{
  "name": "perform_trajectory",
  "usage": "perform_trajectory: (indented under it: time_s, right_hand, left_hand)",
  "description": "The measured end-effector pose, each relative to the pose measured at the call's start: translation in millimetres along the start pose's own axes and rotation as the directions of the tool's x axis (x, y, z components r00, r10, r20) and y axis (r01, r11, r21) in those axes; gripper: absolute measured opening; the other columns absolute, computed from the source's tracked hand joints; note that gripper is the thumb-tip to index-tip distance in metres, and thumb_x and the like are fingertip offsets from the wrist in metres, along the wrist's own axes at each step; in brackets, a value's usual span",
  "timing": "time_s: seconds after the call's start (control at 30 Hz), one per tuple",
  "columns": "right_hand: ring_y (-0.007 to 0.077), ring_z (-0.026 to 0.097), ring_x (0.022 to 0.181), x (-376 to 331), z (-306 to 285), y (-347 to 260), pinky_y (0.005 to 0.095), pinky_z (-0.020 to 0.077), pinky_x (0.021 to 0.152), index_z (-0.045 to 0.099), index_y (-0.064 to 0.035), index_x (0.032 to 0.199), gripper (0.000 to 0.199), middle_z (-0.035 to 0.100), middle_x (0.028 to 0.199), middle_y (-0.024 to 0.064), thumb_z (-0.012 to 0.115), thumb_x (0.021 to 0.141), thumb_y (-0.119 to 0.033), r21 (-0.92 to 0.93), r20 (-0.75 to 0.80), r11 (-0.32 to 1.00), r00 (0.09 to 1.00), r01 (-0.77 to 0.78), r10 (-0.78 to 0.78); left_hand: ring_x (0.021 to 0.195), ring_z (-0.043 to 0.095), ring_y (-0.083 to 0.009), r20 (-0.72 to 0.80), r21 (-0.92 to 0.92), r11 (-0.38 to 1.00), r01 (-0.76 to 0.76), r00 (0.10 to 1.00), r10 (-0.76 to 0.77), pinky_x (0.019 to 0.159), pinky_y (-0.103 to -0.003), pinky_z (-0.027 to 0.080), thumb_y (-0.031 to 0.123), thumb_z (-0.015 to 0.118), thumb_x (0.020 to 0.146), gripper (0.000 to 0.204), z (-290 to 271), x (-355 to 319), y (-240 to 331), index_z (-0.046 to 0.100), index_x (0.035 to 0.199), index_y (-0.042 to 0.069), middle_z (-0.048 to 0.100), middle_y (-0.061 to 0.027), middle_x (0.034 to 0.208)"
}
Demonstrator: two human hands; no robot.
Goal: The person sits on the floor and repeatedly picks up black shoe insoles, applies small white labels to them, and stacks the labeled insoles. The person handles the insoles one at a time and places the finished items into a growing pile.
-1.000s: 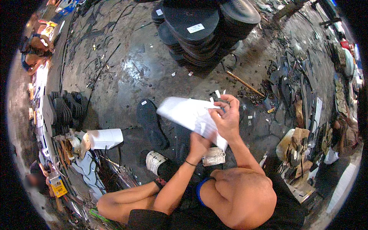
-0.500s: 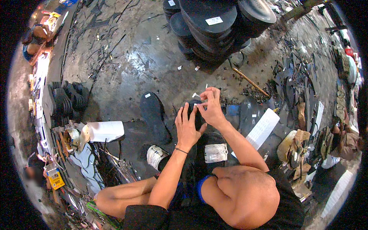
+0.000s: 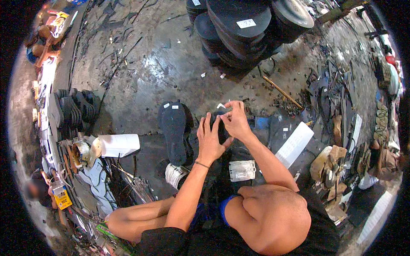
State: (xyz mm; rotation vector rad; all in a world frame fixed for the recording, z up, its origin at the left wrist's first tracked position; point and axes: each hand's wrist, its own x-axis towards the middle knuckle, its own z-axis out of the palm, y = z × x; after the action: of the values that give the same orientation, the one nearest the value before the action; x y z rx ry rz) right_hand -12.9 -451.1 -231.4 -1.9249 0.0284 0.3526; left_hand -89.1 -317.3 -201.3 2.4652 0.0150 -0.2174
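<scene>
My left hand [image 3: 211, 143] lies over a dark shoe sole [image 3: 221, 132], fingers stretched out along it and thumb apart on its right side. At the sole's far end my right hand [image 3: 237, 122] pinches a small white label between thumb and fingertips, mostly covered by the fingers. Just beyond the fingertips is a small white scrap [image 3: 221, 106]. Left of my hands, black shoe soles [image 3: 174, 132] lie overlapping on the ground, with two small white labels showing near their far ends. Wide white straps [image 3: 242, 170] cover my feet.
Tall stacks of black soles [image 3: 239, 38] stand ahead, one bearing a white label. More soles [image 3: 74, 112] are piled at the left, near a white sheet [image 3: 119, 145]. A printed sheet [image 3: 294, 144] and a thin stick [image 3: 282, 92] lie at the right, beside scrap material [image 3: 329, 168].
A second labelled sole now overlaps the one at the left. My hands stay over the sole between them, with the right fingertips shifted slightly at its far end. The view has shifted slightly.
</scene>
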Motion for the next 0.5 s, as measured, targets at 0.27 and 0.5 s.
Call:
perform_trajectory:
  time_s: [0.27,0.5]
  right_hand:
    - [0.0127,0.062,0.085,-5,-16,24,0.0311,0.0527,0.077,0.05,0.001,0.116,0.037,0.062,0.099,0.0081,0.074,0.092,-0.01,0.121,-0.112,0.977,0.976,-0.174,0.187]
    - [0.0242,0.069,0.088,0,6,13,0.0377,0.055,0.077,0.055,-0.001,0.113,0.036,0.07,0.096,0.0123,0.076,0.088,-0.014,0.022,-0.022,0.993,0.993,-0.112,0.113]
  left_hand:
    - [0.147,0.027,-0.0444,-0.19,0.129,0.982,0.137,0.975,-0.111,0.119,-0.056,0.023,0.038,0.082,0.075,0.085,-54,4,-28,0.047,0.148,0.011,0.028,-0.0226,0.161]
    - [0.15,0.02,-0.0451,0.008,0.107,0.994,-0.004,1.0,0.003,0.12,-0.059,0.02,0.043,0.083,0.073,0.096,-23,5,-13,0.04,0.152,0.011,0.027,-0.019,0.163]
